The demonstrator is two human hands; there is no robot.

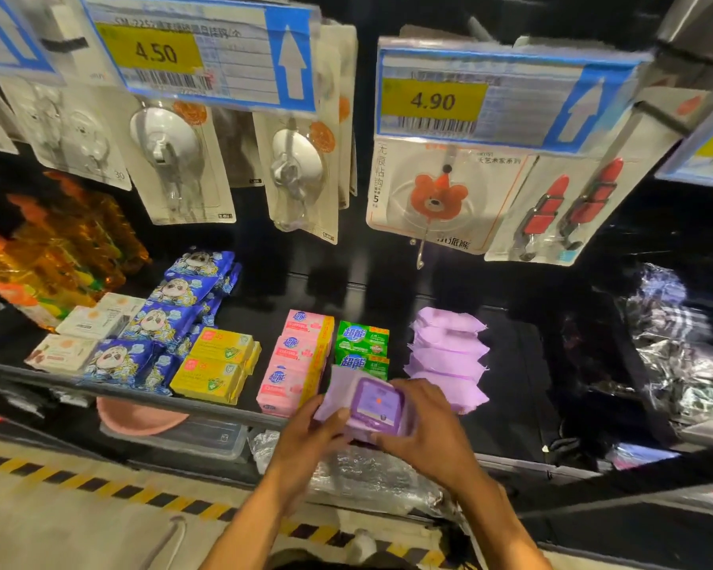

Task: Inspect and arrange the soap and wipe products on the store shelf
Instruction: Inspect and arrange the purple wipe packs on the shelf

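A purple wipe pack (373, 405) with a hard lid is held in both hands just in front of the shelf edge (223, 409). My left hand (309, 436) grips its left side and my right hand (429, 425) grips its right side. Behind it on the shelf lies a row of more purple wipe packs (447, 351). To their left stand green soap bars (361, 339), pink soap bars (297, 359), yellow soap boxes (219, 362), blue panda-print packs (173, 314) and white soap boxes (79, 335).
Carded hooks (437, 195) and price tags reading 4.50 (157, 53) and 4.90 (433, 101) hang above the shelf. Orange bottles (54, 257) stand at far left, shiny foil packs (676, 343) at right. A pink bowl (141, 417) sits on a lower shelf. Striped floor tape (99, 485) runs below.
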